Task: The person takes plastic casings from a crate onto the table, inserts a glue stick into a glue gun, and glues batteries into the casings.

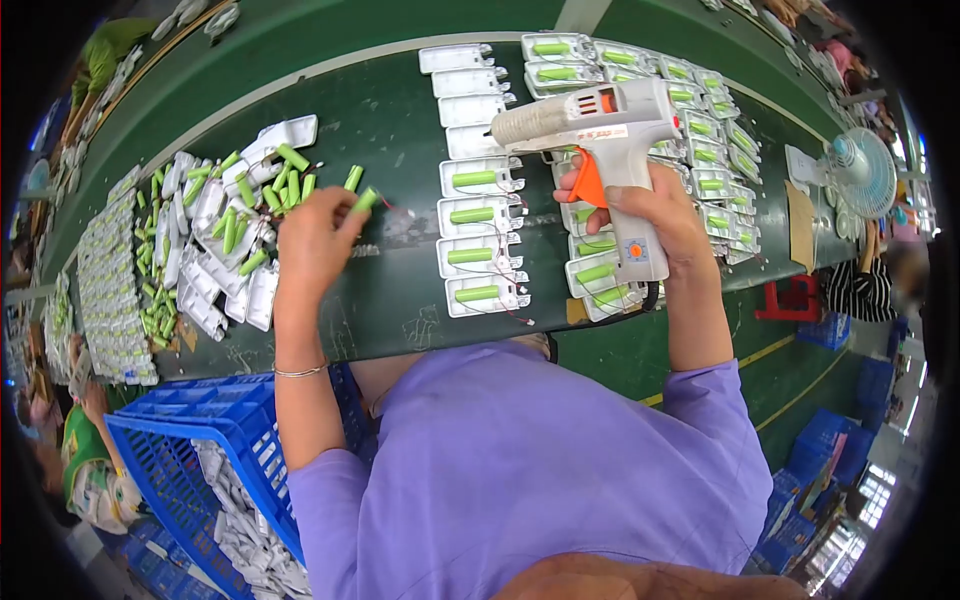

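A green battery cell (366, 199) is sitting between the thumb and fingertips of the left hand (318, 240), left of the column of white casings (480, 215) that is running away from the person across a dark green table (385, 285). The left fingers are pinching the cell, and a thin red wire is trailing from it toward the column. The column's four nearer casings are each cradling a green cell; its four farther ones are showing bare white insides.

Just right of the column, the right hand (665, 215) is gripping a white glue gun (625, 135) by its handle, fingers curling around by the orange trigger (588, 182). The gun's nozzle is pointing left, overlapping the column's farther half in this view.

Behind and beneath the gun, right of the column, more filled casings (712, 185) are lying in rows. Farther right, a fan (862, 172) is standing. Well left of the column, loose green cells and white casings (215, 225) are lying heaped. Nearer the person, below that heap, a blue crate (190, 410) is holding white parts (250, 525).
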### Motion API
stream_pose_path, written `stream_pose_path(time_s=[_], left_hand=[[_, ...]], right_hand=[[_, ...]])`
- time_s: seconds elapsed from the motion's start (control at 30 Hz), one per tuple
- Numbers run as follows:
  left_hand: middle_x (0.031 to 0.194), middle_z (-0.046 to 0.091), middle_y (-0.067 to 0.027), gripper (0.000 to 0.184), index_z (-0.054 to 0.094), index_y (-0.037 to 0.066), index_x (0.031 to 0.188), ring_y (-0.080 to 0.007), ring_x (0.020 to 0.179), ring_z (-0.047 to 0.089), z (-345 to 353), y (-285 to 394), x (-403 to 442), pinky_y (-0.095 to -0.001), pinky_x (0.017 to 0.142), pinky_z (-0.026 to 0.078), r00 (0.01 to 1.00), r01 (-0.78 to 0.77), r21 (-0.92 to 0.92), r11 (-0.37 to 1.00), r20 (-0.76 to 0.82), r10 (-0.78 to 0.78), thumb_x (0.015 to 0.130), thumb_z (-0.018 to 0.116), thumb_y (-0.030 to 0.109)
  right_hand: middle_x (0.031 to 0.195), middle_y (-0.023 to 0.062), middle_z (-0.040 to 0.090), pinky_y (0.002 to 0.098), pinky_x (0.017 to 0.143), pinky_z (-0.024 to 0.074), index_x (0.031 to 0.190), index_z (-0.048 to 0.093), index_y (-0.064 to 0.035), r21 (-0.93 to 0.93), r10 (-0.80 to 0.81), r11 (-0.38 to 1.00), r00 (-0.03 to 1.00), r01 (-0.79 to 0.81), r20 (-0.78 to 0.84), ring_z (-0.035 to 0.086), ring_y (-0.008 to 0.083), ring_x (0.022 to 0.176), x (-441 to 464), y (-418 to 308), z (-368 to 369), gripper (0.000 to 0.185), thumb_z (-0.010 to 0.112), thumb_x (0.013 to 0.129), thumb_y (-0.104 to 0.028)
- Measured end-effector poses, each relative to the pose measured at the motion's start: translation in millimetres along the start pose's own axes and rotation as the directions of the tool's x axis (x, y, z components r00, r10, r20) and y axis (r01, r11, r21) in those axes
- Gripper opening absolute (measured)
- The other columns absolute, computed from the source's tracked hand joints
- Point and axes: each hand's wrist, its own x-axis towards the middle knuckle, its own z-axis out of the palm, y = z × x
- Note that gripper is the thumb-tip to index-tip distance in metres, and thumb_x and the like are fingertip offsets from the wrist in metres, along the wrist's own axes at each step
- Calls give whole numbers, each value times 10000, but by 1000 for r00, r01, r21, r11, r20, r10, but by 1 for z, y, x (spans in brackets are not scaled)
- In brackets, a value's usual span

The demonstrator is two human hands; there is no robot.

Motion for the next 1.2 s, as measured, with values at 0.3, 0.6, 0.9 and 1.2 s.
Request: stream_pose_path(time_s=[0.3,0.6,0.9,1.2], left_hand=[[796,656,-56,177,675,56,867,-180,717,607,44,59,80,-310,683,475,924,-369,-118,922,62,378,732,730,157],[761,591,-34,129,684,95,788,-222,815,544,80,64,106,-367,741,380,828,-560,176,809,155,539,703,736,178],[760,593,-51,103,651,85,715,-251,809,557,87,61,104,-385,703,386,815,-579,223,785,142,561,679,726,145],[787,649,-139,234,694,28,847,-272,722,623,-1,82,133,-351,666,488,884,-353,-189,916,-388,261,834,663,259]], right_hand=[[1104,208,615,280,666,523,1210,488,100,55,-71,996,992,77,-101,627,281,1017,-8,-11,-6,544,575,769,-207],[1097,179,627,295,689,530,1204,506,81,97,-62,992,988,76,-145,623,219,994,-12,-6,-20,498,565,787,-186],[1102,224,614,313,638,529,1217,482,103,97,-69,992,989,83,-133,631,287,1004,-12,-7,-19,569,603,763,-218],[1127,211,598,358,682,561,1195,501,71,301,-217,934,975,192,52,613,307,1044,-20,-12,-20,523,608,752,-185]])
